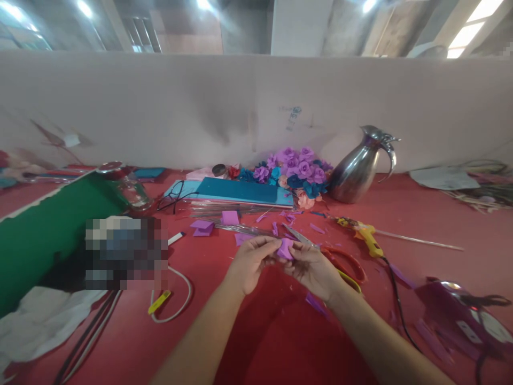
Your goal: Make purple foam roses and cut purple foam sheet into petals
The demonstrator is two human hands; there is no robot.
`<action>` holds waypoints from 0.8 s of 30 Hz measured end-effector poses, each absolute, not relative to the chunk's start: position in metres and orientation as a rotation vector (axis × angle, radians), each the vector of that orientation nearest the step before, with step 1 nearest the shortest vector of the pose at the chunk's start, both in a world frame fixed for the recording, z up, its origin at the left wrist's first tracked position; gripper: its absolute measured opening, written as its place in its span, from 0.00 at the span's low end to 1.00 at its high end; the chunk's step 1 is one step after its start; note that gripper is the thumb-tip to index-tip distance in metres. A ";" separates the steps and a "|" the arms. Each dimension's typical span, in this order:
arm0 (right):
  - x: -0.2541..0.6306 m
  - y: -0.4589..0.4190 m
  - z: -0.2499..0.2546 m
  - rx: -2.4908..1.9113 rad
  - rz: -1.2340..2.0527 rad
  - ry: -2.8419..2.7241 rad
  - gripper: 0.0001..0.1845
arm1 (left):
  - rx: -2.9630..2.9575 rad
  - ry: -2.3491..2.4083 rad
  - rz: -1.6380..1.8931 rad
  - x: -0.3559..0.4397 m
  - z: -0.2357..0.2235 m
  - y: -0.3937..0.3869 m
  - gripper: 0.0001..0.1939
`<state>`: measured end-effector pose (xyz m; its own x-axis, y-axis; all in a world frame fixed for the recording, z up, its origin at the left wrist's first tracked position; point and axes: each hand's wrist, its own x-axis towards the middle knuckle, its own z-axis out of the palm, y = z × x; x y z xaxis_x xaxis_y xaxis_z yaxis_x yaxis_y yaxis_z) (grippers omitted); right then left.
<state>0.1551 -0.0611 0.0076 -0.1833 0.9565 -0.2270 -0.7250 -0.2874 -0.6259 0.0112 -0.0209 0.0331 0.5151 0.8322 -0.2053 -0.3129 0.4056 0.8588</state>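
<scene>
Between the fingertips of both hands is a small purple paper piece (285,249), curved or folded. My left hand (256,259) pinches it from the left, thumb on top. From the other side my right hand (312,266) grips its right edge with thumb and fingers. Scissors with orange handles (348,262) lie behind and beside my right hand, their blades partly covered by it. Purple paper squares (202,228) rest on the red table to the left of the hands, and purple scraps (316,228) are scattered behind them.
A yellow glue gun (366,238) with a clear stick and black cord lies right. Behind stand a steel jug (356,168) and a heap of paper flowers (300,167). Blue sheets (236,190), glasses (174,198), a glass jar (128,187) and a white cable (188,291) are further left.
</scene>
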 end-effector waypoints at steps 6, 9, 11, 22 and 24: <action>0.160 -0.060 0.004 -0.464 2.003 -0.321 0.08 | 0.805 0.639 0.706 0.011 0.035 -0.021 0.08; 0.162 -0.060 -0.002 -0.461 2.028 -0.299 0.10 | 0.788 0.653 0.695 0.010 0.036 -0.021 0.08; 0.163 -0.059 -0.004 -0.469 2.031 -0.309 0.10 | 0.787 0.647 0.693 0.010 0.036 -0.021 0.07; 0.156 -0.061 0.004 -0.802 1.678 -0.513 0.08 | 0.899 0.812 0.796 0.012 0.029 -0.019 0.07; 0.159 -0.060 0.004 -0.683 1.821 -0.441 0.08 | 0.880 0.742 0.755 0.012 0.031 -0.020 0.08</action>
